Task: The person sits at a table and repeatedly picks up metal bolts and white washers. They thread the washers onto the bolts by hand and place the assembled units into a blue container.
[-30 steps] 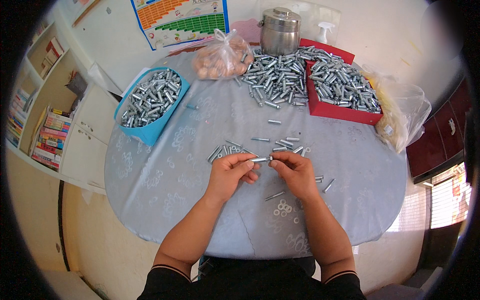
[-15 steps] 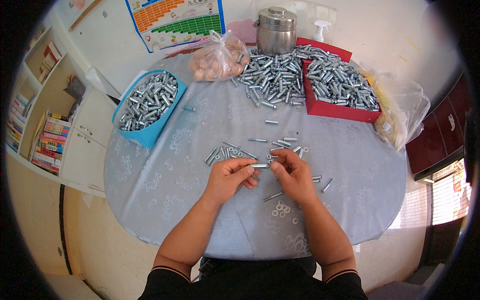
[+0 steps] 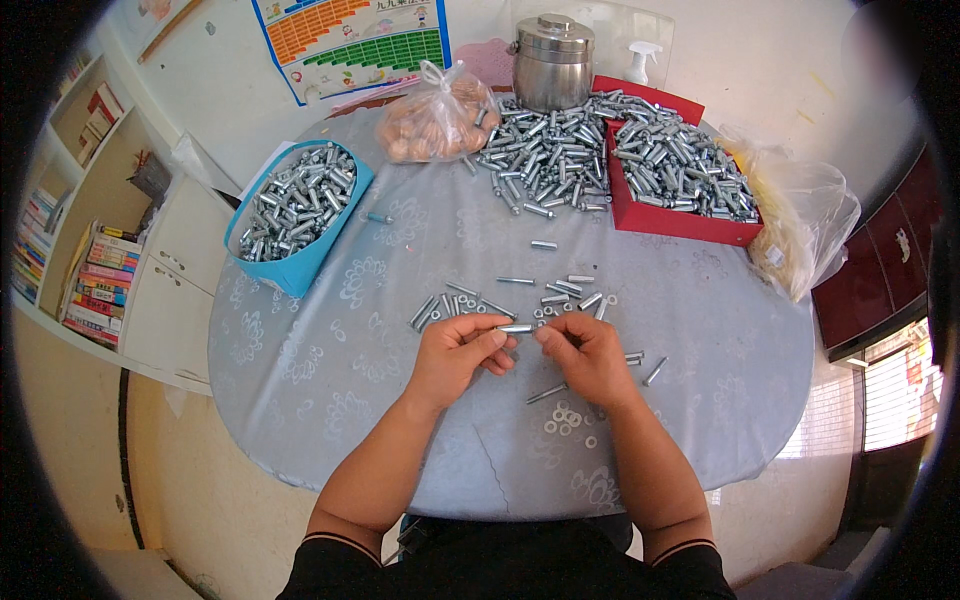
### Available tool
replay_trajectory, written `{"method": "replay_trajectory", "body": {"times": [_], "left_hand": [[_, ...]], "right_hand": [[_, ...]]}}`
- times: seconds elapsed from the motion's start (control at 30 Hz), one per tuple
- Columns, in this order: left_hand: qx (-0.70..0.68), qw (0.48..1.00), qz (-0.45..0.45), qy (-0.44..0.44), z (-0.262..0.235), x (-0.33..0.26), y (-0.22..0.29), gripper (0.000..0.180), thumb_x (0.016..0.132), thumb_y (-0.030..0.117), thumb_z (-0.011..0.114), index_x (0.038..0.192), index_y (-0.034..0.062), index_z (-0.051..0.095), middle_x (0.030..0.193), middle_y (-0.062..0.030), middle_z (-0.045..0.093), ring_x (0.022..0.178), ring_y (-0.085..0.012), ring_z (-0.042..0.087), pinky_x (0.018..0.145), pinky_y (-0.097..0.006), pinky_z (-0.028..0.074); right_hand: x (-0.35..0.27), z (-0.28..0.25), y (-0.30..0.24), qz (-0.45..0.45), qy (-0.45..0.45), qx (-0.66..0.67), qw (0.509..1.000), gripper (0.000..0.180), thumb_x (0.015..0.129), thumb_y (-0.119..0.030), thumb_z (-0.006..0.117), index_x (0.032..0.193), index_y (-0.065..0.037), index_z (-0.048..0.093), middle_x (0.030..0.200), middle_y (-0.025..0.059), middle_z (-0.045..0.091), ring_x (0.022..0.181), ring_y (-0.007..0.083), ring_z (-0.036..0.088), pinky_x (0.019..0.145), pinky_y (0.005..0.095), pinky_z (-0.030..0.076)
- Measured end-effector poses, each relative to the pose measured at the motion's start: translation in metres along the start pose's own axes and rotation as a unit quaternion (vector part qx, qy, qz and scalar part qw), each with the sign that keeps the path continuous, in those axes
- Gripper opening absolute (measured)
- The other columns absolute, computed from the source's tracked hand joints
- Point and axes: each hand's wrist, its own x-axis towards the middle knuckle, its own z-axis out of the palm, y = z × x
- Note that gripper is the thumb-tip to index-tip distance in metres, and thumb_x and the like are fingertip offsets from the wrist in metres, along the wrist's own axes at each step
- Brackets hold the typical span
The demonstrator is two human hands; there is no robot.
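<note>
My left hand [image 3: 452, 358] is closed in a pinch on a silver expansion bolt [image 3: 515, 329], which lies roughly level and points to the right. Against the bolt's right end, the thumb and fingers of my right hand [image 3: 588, 358] are pressed together; something small and metallic shows at their tips, too small to name. Just beyond my hands lie loose thin bolts [image 3: 497, 308], metal sleeves [image 3: 590, 300] and small nuts. Nearer me, beside my right wrist, a few flat washers [image 3: 567, 418] are scattered, with one long bolt [image 3: 546, 393] above them.
A blue container [image 3: 310, 265] full of bolts stands at left. At back right, a red box [image 3: 685, 230] of bolts adjoins a heap of bolts [image 3: 550, 150]. Behind are a bag of round brown items [image 3: 430, 125], a steel pot [image 3: 553, 65] and a plastic bag [image 3: 800, 230].
My right hand's fingers have come down and drawn closer together at the bolt's end, uncovering sleeves and nuts behind them. My left hand has barely moved.
</note>
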Motion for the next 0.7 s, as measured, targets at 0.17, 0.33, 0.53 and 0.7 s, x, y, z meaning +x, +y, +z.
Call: {"method": "replay_trajectory", "body": {"times": [0.17,0.33,0.53,0.7], "left_hand": [[-0.006,1.0,-0.001,-0.002,0.001,-0.001,0.002,0.024,0.092,0.007,0.061,0.114,-0.0037,0.064,0.091,-0.0133,0.07,0.07,-0.0177,0.069,0.061,-0.027,0.057],[-0.004,1.0,-0.002,-0.004,0.001,-0.002,0.004,0.024,0.092,0.008,0.061,0.114,-0.0032,0.064,0.091,-0.013,0.07,0.07,-0.0177,0.069,0.061,-0.027,0.057],[-0.011,1.0,0.001,-0.003,0.001,-0.001,0.001,0.025,0.092,0.008,0.062,0.114,-0.0029,0.064,0.091,-0.0126,0.07,0.071,-0.0176,0.069,0.061,-0.027,0.057],[-0.005,1.0,0.001,-0.002,0.001,-0.001,0.002,0.025,0.092,0.008,0.061,0.114,-0.0029,0.064,0.092,-0.0125,0.07,0.071,-0.0176,0.069,0.061,-0.027,0.057]], "right_hand": [[-0.003,0.005,-0.004,-0.013,0.032,0.033,0.999,0.019,0.089,-0.016,0.068,0.098,0.0,0.065,0.077,0.0001,0.06,0.066,0.0072,0.052,0.06,0.0239,0.044],[-0.002,-0.002,-0.008,0.072,-0.014,-0.001,0.997,0.019,0.09,-0.016,0.067,0.1,0.001,0.065,0.08,0.0007,0.061,0.069,0.0063,0.053,0.061,0.0237,0.044],[-0.001,0.004,0.001,-0.023,0.016,0.072,0.997,0.02,0.09,-0.015,0.068,0.102,0.001,0.064,0.083,0.0018,0.062,0.07,0.0072,0.055,0.061,0.0237,0.044],[0.0,0.005,-0.008,0.009,0.068,0.083,0.994,0.015,0.088,-0.015,0.069,0.09,0.0,0.067,0.075,0.001,0.061,0.067,0.0068,0.053,0.059,0.0236,0.043]]}}
